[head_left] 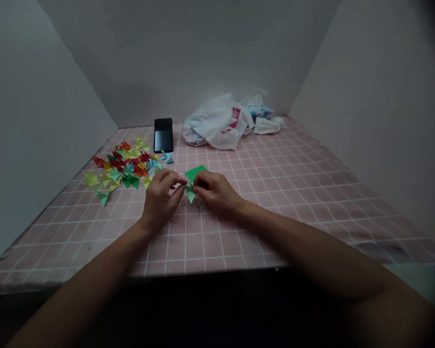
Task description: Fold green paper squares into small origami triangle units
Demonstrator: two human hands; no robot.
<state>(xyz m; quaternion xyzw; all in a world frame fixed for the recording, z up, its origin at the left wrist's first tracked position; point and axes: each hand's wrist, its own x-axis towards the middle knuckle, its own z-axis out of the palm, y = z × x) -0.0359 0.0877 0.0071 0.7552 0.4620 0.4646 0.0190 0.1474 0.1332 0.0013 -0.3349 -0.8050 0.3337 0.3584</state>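
Between both hands is a small light green folded paper piece, its pointed tip hanging down toward the tablecloth. My left hand pinches its left side between thumb and fingertips. On the other side, my right hand is closed on it with thumb and bent fingers, which hide part of the folds. Just behind the hands lies a flat sheet of darker green paper, partly covered by my right hand. To the left of my left hand is a loose pile of folded paper pieces in red, orange, yellow, green and light blue.
A black phone lies behind the pile. White plastic bags sit against the back wall, with a blue-and-white packet at their right. Pale walls enclose the table on three sides. A pink checked cloth covers it to the front edge.
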